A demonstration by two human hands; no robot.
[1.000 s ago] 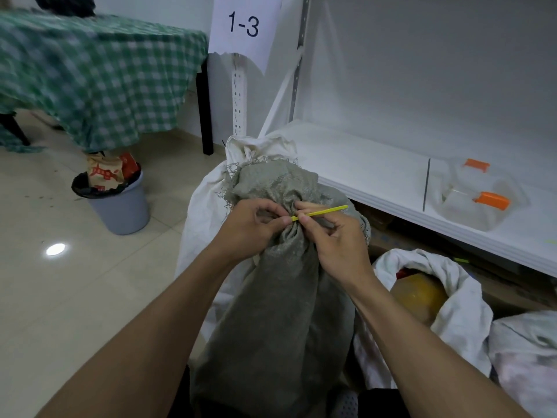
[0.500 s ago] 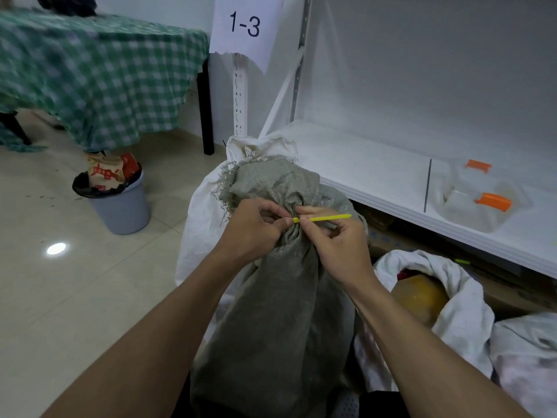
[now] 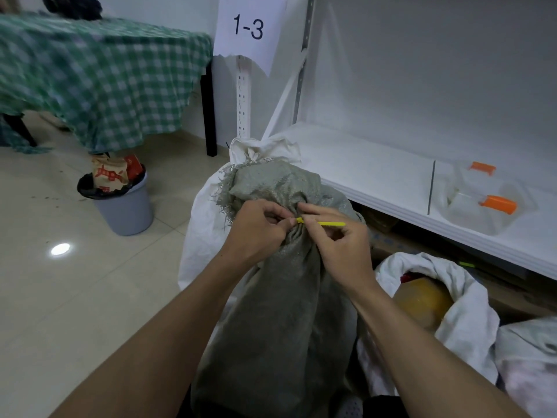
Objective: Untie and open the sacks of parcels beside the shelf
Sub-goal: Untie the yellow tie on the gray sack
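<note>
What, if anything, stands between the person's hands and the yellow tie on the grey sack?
Nothing visible does. The right hand pinches the yellow tie at the gathered neck of the grey sack, and the left hand grips that neck right beside it.

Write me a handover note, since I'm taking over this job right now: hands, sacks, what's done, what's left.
Left hand grips the bunched neck of the grey sack; right hand pinches the yellow tie around it.
Behind it stands a closed white sack; both are beside the shelf.
Done: the open white sack at right, a yellow parcel inside.
Left: free the yellow tie, open the grey sack, then the closed white sack.
</note>
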